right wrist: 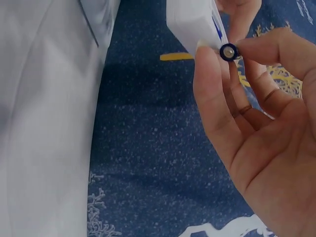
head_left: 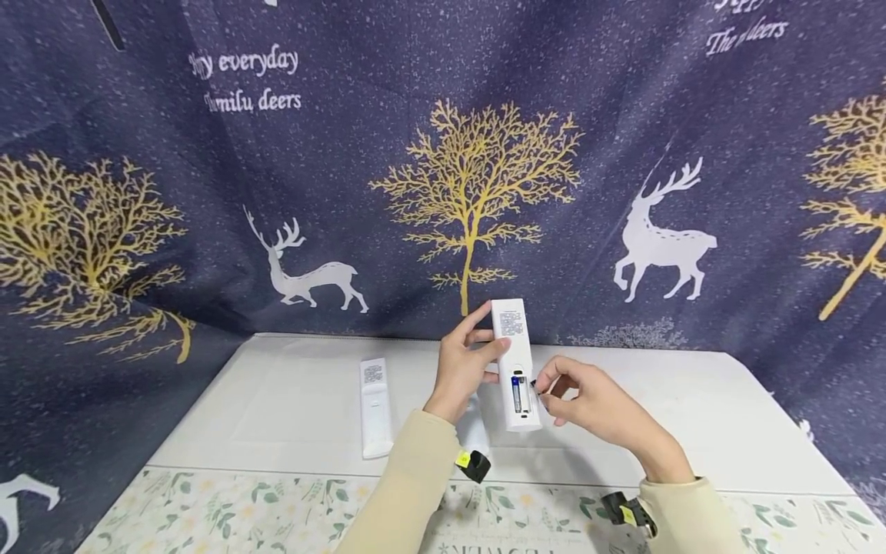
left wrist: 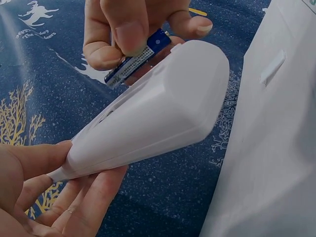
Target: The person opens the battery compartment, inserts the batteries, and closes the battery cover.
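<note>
My left hand [head_left: 467, 362] grips a white remote control [head_left: 514, 331] by its upper part, with its back toward me in the head view. The battery compartment in its lower half is uncovered. One blue battery [head_left: 515, 394] lies in the compartment's left side. At the right edge of that compartment, my right hand [head_left: 588, 396] pinches a second battery between thumb and fingers. In the left wrist view this blue and silver battery [left wrist: 138, 58] is tilted just above the remote's side. The right wrist view shows the battery's round end [right wrist: 228, 52] close to the remote.
A long white remote-like piece [head_left: 375, 412] with a printed label lies on the white table [head_left: 298, 408] to the left. Behind my left wrist, another white object [head_left: 474, 427] is partly hidden. A flowered cloth [head_left: 263, 512] covers the near edge; a dark blue curtain [head_left: 415, 61] hangs behind.
</note>
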Available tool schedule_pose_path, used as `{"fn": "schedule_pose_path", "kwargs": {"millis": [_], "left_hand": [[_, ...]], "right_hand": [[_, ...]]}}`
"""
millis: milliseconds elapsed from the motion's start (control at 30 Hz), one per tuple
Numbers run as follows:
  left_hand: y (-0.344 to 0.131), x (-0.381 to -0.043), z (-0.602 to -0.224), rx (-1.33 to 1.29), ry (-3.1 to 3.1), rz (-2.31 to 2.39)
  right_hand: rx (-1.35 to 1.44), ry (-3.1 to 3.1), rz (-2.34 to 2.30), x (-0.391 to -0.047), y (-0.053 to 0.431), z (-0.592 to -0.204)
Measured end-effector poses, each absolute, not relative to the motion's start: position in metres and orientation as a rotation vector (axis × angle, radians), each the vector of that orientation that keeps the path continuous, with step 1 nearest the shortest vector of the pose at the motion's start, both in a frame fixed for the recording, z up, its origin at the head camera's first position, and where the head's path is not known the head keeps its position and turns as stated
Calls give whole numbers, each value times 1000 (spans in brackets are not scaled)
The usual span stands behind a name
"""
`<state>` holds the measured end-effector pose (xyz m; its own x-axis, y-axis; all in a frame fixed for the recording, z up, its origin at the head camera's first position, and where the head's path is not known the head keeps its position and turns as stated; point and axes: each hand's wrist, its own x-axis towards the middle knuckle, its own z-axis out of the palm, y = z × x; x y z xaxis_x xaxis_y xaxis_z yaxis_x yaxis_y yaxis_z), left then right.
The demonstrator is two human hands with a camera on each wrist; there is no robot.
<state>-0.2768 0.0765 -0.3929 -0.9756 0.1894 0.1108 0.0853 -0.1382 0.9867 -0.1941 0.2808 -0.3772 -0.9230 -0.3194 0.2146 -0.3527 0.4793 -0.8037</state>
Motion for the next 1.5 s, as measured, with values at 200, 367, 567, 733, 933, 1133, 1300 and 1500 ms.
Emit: {"fn": "schedule_pose_path", "kwargs": {"millis": [200, 367, 567, 733, 933, 1133, 1300, 1500], "left_hand": [[77, -277, -393, 321, 2024, 2295], [77, -277, -393, 325, 2040, 2292], [75, -277, -394, 335, 2046, 2289], [74, -277, -394, 330, 2036, 2299], [75, -276, -392, 338, 2028, 2297], [75, -275, -393, 333, 2031, 2297], [74, -274, -394, 327, 2044, 2292], [73, -275, -394, 341, 2070, 2295]], "right_hand": [[612, -2676, 1355, -192, 274, -376], [640, -2684, 1196, -191, 268, -374], [675, -2677, 1082, -189, 261, -374], [657, -2697, 1085, -190, 257, -373], [543, -2728, 1120, -189, 253, -372], [488, -2737, 1174, -188, 247, -373], [462, -2727, 1235, -188, 244, -376], [470, -2730, 1205, -191, 244, -378]]}}
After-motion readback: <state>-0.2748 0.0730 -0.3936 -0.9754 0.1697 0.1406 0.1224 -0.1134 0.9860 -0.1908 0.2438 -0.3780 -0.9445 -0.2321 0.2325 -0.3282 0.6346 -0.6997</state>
